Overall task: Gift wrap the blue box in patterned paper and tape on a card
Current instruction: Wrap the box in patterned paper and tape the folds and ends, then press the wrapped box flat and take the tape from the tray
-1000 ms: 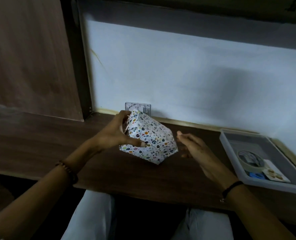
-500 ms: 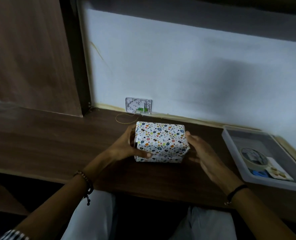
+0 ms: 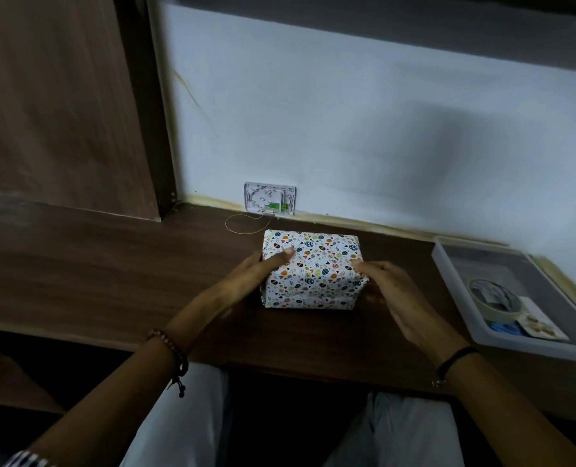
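The box wrapped in white paper printed with small coloured eggs (image 3: 310, 267) sits on the dark wooden tabletop (image 3: 111, 264) between my grips, with no blue showing. My left grip (image 3: 246, 278) lies flat along its left side, one finger on top. My right grip (image 3: 391, 288) presses its right end with straight fingers. Neither is clenched. The wrapping looks done to me. The small white card (image 3: 534, 320) lies untaped in the grey plastic tray (image 3: 454, 288), well out beyond my right grip, beside the roll of pale tape (image 3: 495, 298). Taping it on is what remains.

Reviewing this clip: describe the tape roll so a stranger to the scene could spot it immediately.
On the dark wooden desk, look to the far right for the grey tray. Near its front end lies the tape roll: the only ring-shaped item, pale, next to a flat white card and something blue.
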`<state>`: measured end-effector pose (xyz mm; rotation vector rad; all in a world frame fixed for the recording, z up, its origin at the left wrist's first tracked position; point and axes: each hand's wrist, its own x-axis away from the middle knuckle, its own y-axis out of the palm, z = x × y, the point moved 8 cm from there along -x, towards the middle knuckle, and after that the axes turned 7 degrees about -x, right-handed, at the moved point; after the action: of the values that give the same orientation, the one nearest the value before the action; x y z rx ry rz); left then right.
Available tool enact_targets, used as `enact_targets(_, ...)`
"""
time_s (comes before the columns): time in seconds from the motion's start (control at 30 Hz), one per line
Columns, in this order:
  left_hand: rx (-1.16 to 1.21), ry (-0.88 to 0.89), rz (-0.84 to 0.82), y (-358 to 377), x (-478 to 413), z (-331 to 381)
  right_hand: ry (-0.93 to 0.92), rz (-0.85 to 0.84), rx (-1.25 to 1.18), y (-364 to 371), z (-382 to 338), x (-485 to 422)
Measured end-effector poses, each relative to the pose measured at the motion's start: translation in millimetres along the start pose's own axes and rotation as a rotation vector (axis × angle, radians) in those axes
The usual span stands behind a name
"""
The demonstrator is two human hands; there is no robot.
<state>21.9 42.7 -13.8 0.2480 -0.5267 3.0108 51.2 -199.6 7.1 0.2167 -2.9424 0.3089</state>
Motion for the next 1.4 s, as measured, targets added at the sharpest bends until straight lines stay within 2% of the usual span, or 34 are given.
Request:
enact_targets(0.3, -0.036, 0.223, 0.017, -12.2, 3.2, 13.2, -0.172, 0.008, -0.030, -18.3, -12.2, 3.3)
enact_targets(0.57, -0.062, 0.166, 0.043, -7.4, 4.6, 14.1, -0.094, -0.060, 0.044, -16.7, -3.7, -2.3)
enact_targets(0.67, -0.004, 0.117, 0.119, -9.4, -0.4, 16.5, -0.080, -0.062, 0.041, -13.6, -4.9, -2.8)
enact_targets(0.8, 0.080, 0.091, 0.217, -10.1, -6.2, 11.5, -0.061, 0.025, 0.008, -9.9, -0.1, -2.7)
enact_targets(1.0, 0.063, 0.087, 0.225, -12.1, -3.8, 14.2, -0.049, 0.089, -0.024, -8.4, 3.0, -7.5)
enact_targets(1.17, -0.064, 0.153, 0.308, -15.0, 10.8, 30.8, -0.055, 0.109, -0.005, -12.8, 1.7, -10.5)
enact_targets(1.33, -0.487, 0.316, 0.477, -5.2, 20.6, 64.7, -0.077, 0.118, 0.019, -19.1, -3.4, -6.5)
enact_targets(1.4, -0.559, 0.392, 0.495, 8.7, 22.7, 83.6, -0.090, 0.119, 0.031, -22.7, -7.0, -4.3)
